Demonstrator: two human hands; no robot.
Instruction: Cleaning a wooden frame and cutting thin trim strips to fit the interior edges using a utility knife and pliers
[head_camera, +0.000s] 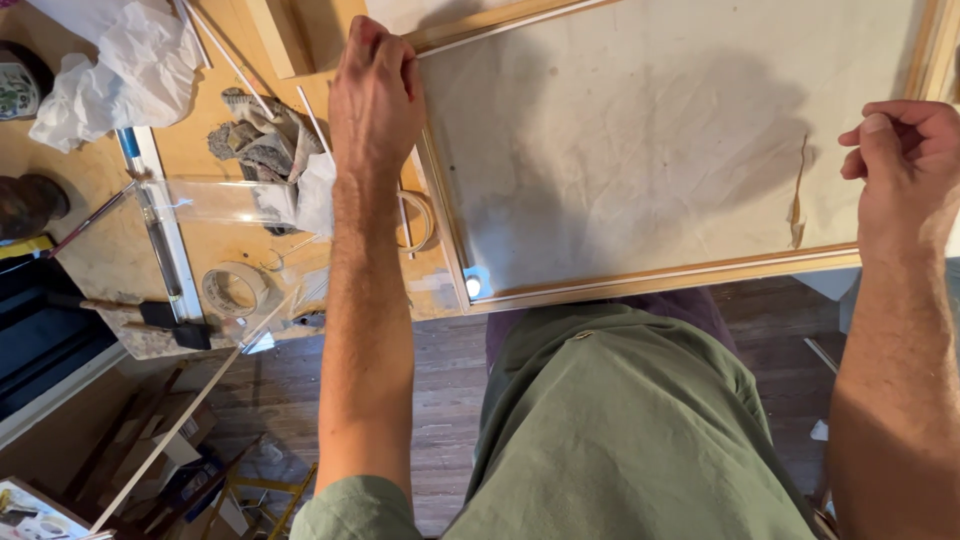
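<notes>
Hands (375, 95) (905, 165) grip wood-framed, stained, torn canvas (640, 150).

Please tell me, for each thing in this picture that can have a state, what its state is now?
left hand: palm down, fingers gripping the far left corner of the frame.
right hand: curled closed at the frame's right edge.
wooden frame: lying flat, overhanging the table.
backing sheet: creased, stained, torn near the right side.
tape roll: lying flat on the table.
white paper: crumpled.
</notes>
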